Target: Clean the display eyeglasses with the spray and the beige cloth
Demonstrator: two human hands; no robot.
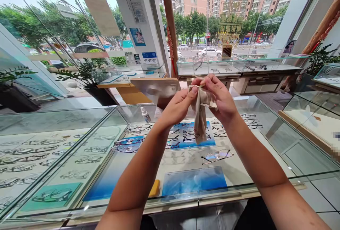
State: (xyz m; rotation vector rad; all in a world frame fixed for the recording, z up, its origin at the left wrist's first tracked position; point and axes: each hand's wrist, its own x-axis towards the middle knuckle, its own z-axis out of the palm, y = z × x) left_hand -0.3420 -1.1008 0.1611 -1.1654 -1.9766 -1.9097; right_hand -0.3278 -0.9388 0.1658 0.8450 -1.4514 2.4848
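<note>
Both hands are raised over the glass counter, close together. My left hand (180, 104) is closed, its thumb and fingers pinching a beige cleaning cloth (200, 123) that hangs down in folds. My right hand (221, 97) is closed too, its thumb and finger pinching at the top of the cloth. A pair of thin-rimmed eyeglasses (204, 105) shows partly between the hands, with the cloth wrapped about it; most of the frame is hidden. Below the hands, another pair of glasses (217, 156) lies on the counter.
A small white spray bottle (145, 115) stands left of my hands, near a tilted tabletop mirror (159, 90). Rows of spectacle frames (188, 136) sit in the display case, with a blue sheet (195, 182) and a yellow object (154, 188) near the front edge.
</note>
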